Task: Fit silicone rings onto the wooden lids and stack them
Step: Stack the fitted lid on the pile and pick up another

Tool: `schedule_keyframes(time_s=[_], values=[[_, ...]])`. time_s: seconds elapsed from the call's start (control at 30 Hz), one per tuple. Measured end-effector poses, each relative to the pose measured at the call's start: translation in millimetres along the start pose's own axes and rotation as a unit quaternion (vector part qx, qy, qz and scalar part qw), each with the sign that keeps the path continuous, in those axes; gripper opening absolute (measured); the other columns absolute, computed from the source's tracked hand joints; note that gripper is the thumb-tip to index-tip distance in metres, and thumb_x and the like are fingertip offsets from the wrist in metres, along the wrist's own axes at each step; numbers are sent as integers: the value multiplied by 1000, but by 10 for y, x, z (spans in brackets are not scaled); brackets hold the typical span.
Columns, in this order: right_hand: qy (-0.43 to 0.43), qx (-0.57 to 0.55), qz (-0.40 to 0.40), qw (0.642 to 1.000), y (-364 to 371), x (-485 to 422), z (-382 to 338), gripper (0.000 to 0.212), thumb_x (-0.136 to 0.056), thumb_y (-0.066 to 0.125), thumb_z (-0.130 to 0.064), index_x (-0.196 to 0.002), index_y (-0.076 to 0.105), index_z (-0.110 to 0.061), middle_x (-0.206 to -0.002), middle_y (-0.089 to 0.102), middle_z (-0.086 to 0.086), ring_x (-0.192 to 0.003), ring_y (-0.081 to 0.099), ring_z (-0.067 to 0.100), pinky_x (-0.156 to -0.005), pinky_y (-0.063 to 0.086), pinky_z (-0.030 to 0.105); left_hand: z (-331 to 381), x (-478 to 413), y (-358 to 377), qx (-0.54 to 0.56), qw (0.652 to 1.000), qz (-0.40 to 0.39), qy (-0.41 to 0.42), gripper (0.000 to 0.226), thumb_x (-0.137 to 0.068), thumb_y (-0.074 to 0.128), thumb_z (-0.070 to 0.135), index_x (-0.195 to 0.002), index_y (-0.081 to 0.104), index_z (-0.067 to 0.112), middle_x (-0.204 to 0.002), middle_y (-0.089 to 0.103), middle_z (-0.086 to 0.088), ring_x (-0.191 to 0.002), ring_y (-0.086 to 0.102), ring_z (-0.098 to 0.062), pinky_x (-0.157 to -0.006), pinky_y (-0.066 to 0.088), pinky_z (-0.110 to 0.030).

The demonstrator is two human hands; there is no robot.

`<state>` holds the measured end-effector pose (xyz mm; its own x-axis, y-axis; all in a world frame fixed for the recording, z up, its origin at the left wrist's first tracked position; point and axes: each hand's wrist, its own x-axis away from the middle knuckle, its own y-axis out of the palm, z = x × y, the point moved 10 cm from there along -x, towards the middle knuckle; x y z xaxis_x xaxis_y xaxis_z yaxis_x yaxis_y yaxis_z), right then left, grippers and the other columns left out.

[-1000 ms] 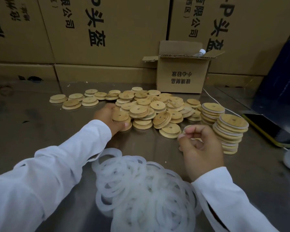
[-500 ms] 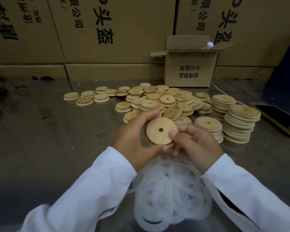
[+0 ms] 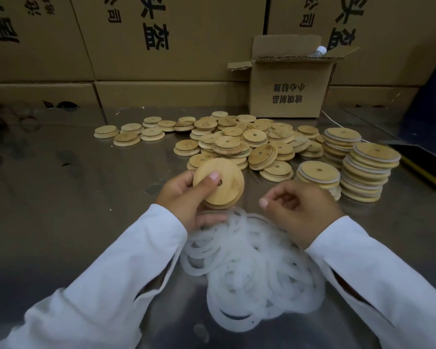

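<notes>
My left hand (image 3: 184, 197) grips a round wooden lid (image 3: 224, 187) with a small centre hole, thumb on its top face, held above the near pile of white silicone rings (image 3: 252, 263). To the right of the lid, my right hand (image 3: 297, 210) hovers with fingers curled and nothing visible in them. Loose wooden lids (image 3: 237, 142) lie spread over the steel table (image 3: 73, 197) beyond the hands. Three stacks of ringed lids (image 3: 368, 170) stand at the right.
A small open cardboard box (image 3: 290, 94) with a bottle in it stands behind the lids. Large cartons (image 3: 161, 39) wall off the back. A dark flat object with a yellow edge (image 3: 423, 162) lies at the right edge.
My left hand picked a lid from the loose pile and brought it near. Half a second ago both hands held it; now my right hand has let go and moved right.
</notes>
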<state>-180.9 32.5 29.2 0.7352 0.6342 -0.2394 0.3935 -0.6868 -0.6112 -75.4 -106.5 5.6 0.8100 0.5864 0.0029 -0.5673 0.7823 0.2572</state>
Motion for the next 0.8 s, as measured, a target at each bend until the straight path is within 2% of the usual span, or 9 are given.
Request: schedule_keyframes(time_s=[0.07, 0.2, 0.27, 0.43, 0.57, 0.67, 0.73, 0.8], values=[[-8, 20, -15, 1000, -58, -14, 27, 14, -76, 69, -27, -64, 63, -28, -63, 58, -9, -53, 49, -3, -54, 37, 6, -32, 14, 38, 20, 999, -17, -23, 35, -62, 63, 30, -89, 62, 8, -72, 72, -9, -65, 70, -29, -43, 53, -25], [-23, 52, -196, 979, 173, 69, 36, 7, -72, 71, -28, -70, 67, -34, -69, 63, -8, -61, 54, 1, -63, 47, 16, -52, 27, 77, 22, 999, -33, -34, 37, -64, 62, 29, -91, 58, 5, -72, 71, -12, -64, 70, -31, -43, 52, -23], [-37, 68, -238, 968, 233, 96, 32, 13, -74, 72, -27, -74, 65, -38, -72, 61, -10, -66, 54, 4, -66, 46, 15, -66, 33, 98, 3, 998, -46, -35, 33, -66, 62, 28, -90, 56, 5, -72, 72, -12, -64, 70, -31, -44, 53, -23], [-70, 33, -237, 968, 222, 91, -49, 15, -71, 76, -22, -73, 68, -36, -69, 62, -7, -63, 53, 4, -65, 46, 18, -70, 74, 172, -11, 996, -78, -36, 40, -67, 61, 29, -97, 57, 4, -76, 71, -18, -63, 70, -32, -43, 53, -23], [-93, 38, -209, 973, 197, 95, -114, 20, -70, 77, -19, -65, 65, -34, -77, 64, -1, -67, 53, 9, -68, 46, 22, -64, 89, 185, 6, 996, -85, -39, 46, -67, 62, 28, -108, 59, 7, -86, 71, -20, -67, 70, -35, -43, 53, -23], [-108, 47, -203, 972, 170, 99, -140, 20, -75, 71, -15, -67, 61, -29, -78, 58, -6, -70, 53, 3, -67, 43, 14, -53, 78, 179, 24, 996, -80, -37, 47, -64, 64, 26, -109, 61, 14, -97, 69, -20, -71, 70, -37, -47, 55, -25], [-118, -2, -192, 974, 123, 94, -203, 18, -79, 66, -10, -69, 59, -23, -72, 57, -7, -67, 53, 0, -66, 42, 13, -49, 71, 183, 30, 996, -75, -31, 46, -64, 64, 26, -109, 61, 16, -101, 67, -20, -72, 69, -38, -50, 55, -26], [-128, -96, -166, 973, 36, 97, -298, 15, -80, 63, -5, -71, 58, -17, -66, 56, -7, -61, 52, 0, -63, 43, 15, -62, 62, 185, 39, 996, -68, -31, 44, -63, 64, 24, -106, 62, 17, -103, 66, -21, -73, 70, -37, -52, 57, -29]])
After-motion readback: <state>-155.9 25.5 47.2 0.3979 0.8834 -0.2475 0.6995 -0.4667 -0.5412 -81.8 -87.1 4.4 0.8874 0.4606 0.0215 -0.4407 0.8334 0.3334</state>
